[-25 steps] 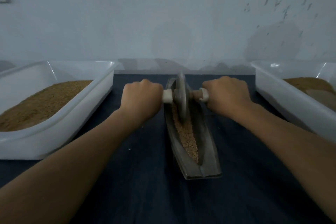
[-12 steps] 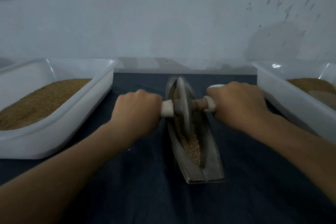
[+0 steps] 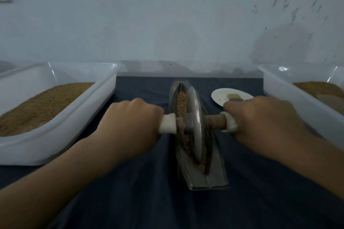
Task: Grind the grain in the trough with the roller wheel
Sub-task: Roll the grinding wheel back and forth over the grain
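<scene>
I am gripping the roller wheel point(image 3: 195, 126) from both sides. My left hand point(image 3: 130, 122) is curling tight around the white-wrapped handle point(image 3: 167, 123) on its side, knuckles up. My right hand point(image 3: 260, 122) is closing the same way around the other end, with a bare stretch of wooden axle point(image 3: 214, 121) showing between it and the disc.

The wheel is standing on edge inside the metal trough point(image 3: 206, 178), which is lying lengthwise away from me on the dark blue cloth point(image 3: 149, 201) covering the bench. The wheel's lower rim is sitting in the grain point(image 3: 181, 101), toward the near half of the trough. Grain is showing beyond the wheel at the far end and along the groove under the disc.

A white tray point(image 3: 55, 145) of brown grain is sitting well to the left of the trough, and a second white tray point(image 3: 288, 102) is sitting to the right. A small white plate point(image 3: 219, 95) carrying two little blocks is lying just beyond my right hand, partly hidden by it.
</scene>
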